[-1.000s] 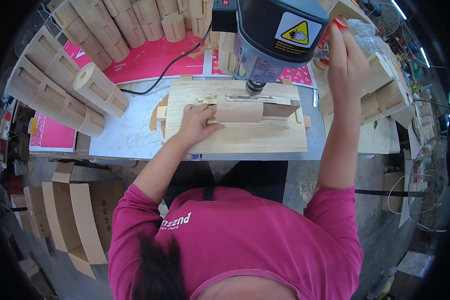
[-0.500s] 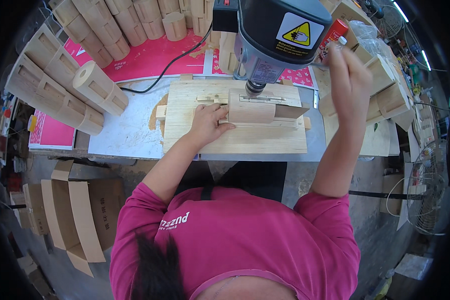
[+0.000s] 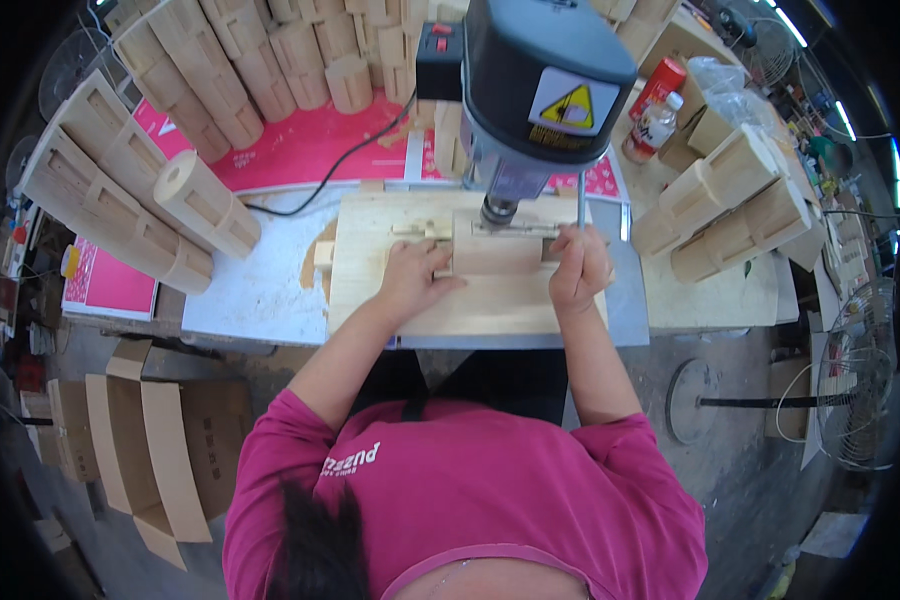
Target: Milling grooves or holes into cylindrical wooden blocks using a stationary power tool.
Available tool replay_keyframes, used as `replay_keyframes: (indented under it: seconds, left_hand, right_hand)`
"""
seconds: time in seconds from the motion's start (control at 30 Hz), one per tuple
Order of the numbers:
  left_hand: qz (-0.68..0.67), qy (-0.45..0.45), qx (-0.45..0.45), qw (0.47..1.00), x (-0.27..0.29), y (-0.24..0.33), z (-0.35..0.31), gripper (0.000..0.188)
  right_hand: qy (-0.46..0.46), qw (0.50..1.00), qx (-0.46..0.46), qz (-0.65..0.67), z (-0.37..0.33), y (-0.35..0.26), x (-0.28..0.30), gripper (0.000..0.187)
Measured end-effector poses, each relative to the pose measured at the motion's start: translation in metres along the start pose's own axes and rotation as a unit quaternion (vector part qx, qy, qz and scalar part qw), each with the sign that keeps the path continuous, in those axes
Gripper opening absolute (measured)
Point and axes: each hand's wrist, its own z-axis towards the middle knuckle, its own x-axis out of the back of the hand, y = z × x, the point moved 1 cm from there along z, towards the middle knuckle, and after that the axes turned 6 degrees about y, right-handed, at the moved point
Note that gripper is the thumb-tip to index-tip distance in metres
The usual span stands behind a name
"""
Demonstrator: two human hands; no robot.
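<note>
A drill press (image 3: 550,80) with a dark housing stands over the board, its chuck (image 3: 498,210) just above a pale wooden cylinder (image 3: 497,256). That cylinder lies sideways on a flat wooden board (image 3: 370,318), a slotted strip along its far side. At the cylinder's left end, my left hand (image 3: 415,280) presses with bent fingers, its thumb along the near side. My right hand (image 3: 580,268) is closed round the lower end of the press's metal lever (image 3: 581,200), beside the cylinder's right end. The drill tip cannot be made out.
Stacked wooden cylinders with cut-out slots (image 3: 120,200) stand at the left and back; more (image 3: 715,195) lean at the right. A black cable (image 3: 345,160) crosses the tabletop. A bottle (image 3: 652,130) and a red can (image 3: 660,85) stand back right. An open carton (image 3: 170,440) sits on the floor.
My right hand has come down from high on the right to beside the wooden cylinder, with the lever now pointing down. My left hand stays at the cylinder's left end. The view has shifted slightly.
</note>
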Motion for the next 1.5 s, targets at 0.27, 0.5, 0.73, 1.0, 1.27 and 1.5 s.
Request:
replay_keyframes:
  seconds: [0.27, 0.5, 0.73, 1.0, 1.27, 1.5]
  left_hand:
    - [0.011, -0.026, 0.006, 1.0, 0.0, 0.004, -0.001, 0.047]
    - [-0.019, 0.008, 0.049, 0.999, 0.005, 0.012, -0.004, 0.04]
    - [-0.101, 0.003, 0.155, 0.983, -0.002, 0.021, 0.003, 0.046]
    - [-0.281, 0.109, 0.154, 0.941, 0.009, 0.012, -0.006, 0.046]
    - [-0.459, 0.066, 0.253, 0.849, 0.142, 0.002, -0.052, 0.03]
    - [-0.434, 0.175, 0.254, 0.846, 0.229, -0.001, -0.056, 0.021]
  right_hand:
    - [0.004, 0.998, 0.061, -0.028, 0.047, -0.03, 0.023, 0.019]
    - [-0.066, 0.98, -0.076, -0.174, 0.178, -0.009, -0.018, 0.03]
    - [-0.105, 0.962, -0.247, 0.052, 0.147, 0.018, -0.005, 0.03]
    - [-0.426, 0.866, -0.26, -0.041, 0.013, 0.03, 0.05, 0.028]
    - [-0.336, 0.784, -0.514, 0.092, -0.017, -0.014, 0.089, 0.02]
    - [-0.37, 0.732, -0.561, 0.113, -0.054, -0.022, 0.07, 0.021]
